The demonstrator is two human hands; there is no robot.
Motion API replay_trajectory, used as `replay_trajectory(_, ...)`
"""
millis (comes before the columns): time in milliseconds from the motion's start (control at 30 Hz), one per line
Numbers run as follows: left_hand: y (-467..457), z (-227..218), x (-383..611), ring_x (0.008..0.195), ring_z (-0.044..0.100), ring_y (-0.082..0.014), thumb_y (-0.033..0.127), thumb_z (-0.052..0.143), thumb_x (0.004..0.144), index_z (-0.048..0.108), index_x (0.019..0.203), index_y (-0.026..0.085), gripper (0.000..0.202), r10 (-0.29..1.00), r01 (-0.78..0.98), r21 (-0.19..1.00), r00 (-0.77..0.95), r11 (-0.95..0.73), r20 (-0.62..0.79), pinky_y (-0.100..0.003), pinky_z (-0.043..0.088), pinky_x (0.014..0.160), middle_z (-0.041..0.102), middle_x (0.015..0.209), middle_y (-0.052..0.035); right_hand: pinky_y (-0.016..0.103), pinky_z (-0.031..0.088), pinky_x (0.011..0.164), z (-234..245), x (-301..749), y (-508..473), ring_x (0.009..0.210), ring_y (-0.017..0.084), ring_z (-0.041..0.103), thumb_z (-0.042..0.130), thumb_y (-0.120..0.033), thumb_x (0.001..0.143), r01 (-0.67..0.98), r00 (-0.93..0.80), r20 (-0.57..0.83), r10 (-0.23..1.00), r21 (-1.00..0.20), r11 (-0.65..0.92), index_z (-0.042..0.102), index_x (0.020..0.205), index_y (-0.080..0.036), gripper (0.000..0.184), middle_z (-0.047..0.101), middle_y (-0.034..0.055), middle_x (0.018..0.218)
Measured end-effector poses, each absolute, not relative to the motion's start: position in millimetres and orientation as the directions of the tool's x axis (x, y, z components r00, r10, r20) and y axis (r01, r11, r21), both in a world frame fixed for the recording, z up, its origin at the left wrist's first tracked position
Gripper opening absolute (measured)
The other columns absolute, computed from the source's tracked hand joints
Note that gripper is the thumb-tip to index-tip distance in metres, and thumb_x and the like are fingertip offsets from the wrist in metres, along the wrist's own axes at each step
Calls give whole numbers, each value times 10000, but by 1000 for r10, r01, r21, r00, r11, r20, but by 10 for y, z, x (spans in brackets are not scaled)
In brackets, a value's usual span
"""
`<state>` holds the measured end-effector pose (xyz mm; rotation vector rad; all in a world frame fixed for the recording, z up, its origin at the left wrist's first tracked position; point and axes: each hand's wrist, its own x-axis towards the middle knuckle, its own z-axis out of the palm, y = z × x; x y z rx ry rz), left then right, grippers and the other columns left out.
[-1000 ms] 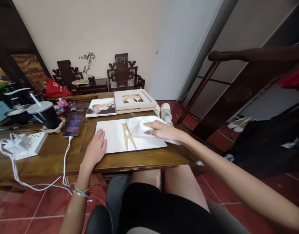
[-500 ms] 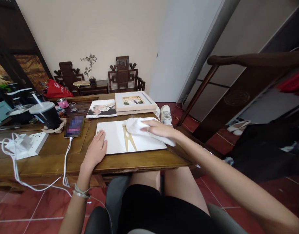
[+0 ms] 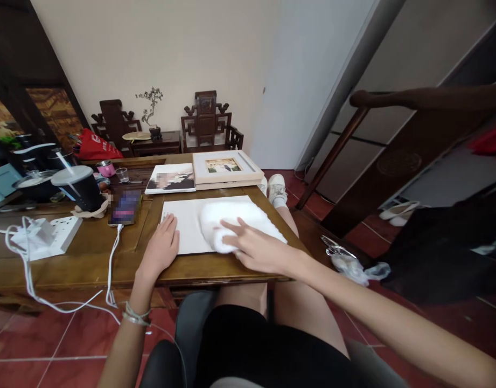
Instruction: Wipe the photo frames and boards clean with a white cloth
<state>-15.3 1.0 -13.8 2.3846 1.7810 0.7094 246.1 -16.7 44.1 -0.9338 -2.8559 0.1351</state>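
Note:
A flat white board (image 3: 186, 225) lies near the front edge of the wooden table. My left hand (image 3: 162, 243) rests with fingers stretched out on the board's left edge, holding nothing. Bunched in my right hand (image 3: 251, 243) is a white cloth (image 3: 231, 213), pressed onto the board's right half. Its fluffy folds spread over the board toward the right edge. The gold shape on the board is hidden under the cloth.
Behind the board lie a photo print (image 3: 173, 177) and a framed picture (image 3: 221, 168). To the left are a phone (image 3: 125, 207) on a charging cable, a power strip (image 3: 64, 237) and a lidded black cup (image 3: 84, 188). A wooden chair arm (image 3: 393, 99) rises at right.
My right hand and the cloth have moved toward me and slightly left, covering the gold shape that showed before. My left hand stays at the board's left edge.

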Motion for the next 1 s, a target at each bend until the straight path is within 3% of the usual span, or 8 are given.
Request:
replay_trajectory(100,9,-145,-147,1409,294,-240,275,299,947,436,1359,91,472,926,889,331,211,-315,313,-447,249,1158,381,1485,-165,481,368,1011,586,2539,-475,1239,313,488,445,-52,745,589,-797,38,602,-165,791,595,920,-197,272,528,160,1319)
replay_trajectory(167,7,-143,-144,1409,294,-242,269,296,946,438,1357,82,474,928,892,330,207,-309,309,-447,246,1158,377,1486,-171,427,442,899,654,2527,-541,1113,307,568,434,-67,756,618,-777,16,629,-173,767,590,900,-201,252,570,153,1242)
replay_trajectory(233,4,-135,-142,1410,292,-243,269,293,945,437,1357,71,479,932,894,331,203,-302,301,-443,242,1160,372,1487,-176,389,460,800,671,2472,-472,970,292,614,419,-82,776,647,-753,20,658,-159,745,591,941,-195,264,608,149,1122)
replay_trajectory(333,0,-117,-141,1413,286,-239,272,287,945,430,1365,73,485,935,895,331,205,-299,289,-436,237,1163,366,1492,-170,368,442,767,618,2335,-153,870,274,621,411,-94,797,684,-721,61,690,-97,723,586,1032,-173,304,613,143,1029)
replay_trajectory(500,2,-93,-146,1414,280,-242,286,277,949,427,1366,53,501,941,901,322,207,-290,269,-428,237,1165,361,1492,-180,420,415,858,505,2033,514,995,311,593,407,-111,835,728,-682,95,725,-5,685,543,1180,-135,372,595,195,1124)
replay_trajectory(700,1,-82,-146,1412,286,-238,280,288,948,437,1360,54,493,936,899,321,210,-298,282,-420,247,1164,386,1479,-176,552,349,952,429,1792,587,1192,366,473,432,-93,820,728,-681,123,722,4,686,546,1189,-106,386,596,223,1157)
replay_trajectory(867,-5,-82,-128,1408,295,-250,258,297,943,435,1356,41,487,937,899,327,201,-292,286,-441,254,1159,383,1478,-188,562,294,1025,440,1927,-28,1278,334,412,432,-49,787,600,-792,139,595,-8,800,573,1140,-111,385,568,208,1228)
replay_trajectory(1000,-6,-88,-124,1407,297,-251,248,299,939,444,1349,30,486,935,901,316,205,-296,289,-429,246,1164,387,1474,-190,511,318,1035,530,2090,-484,1243,309,464,446,-61,774,496,-853,131,505,-100,863,598,1007,-140,289,628,171,1063)
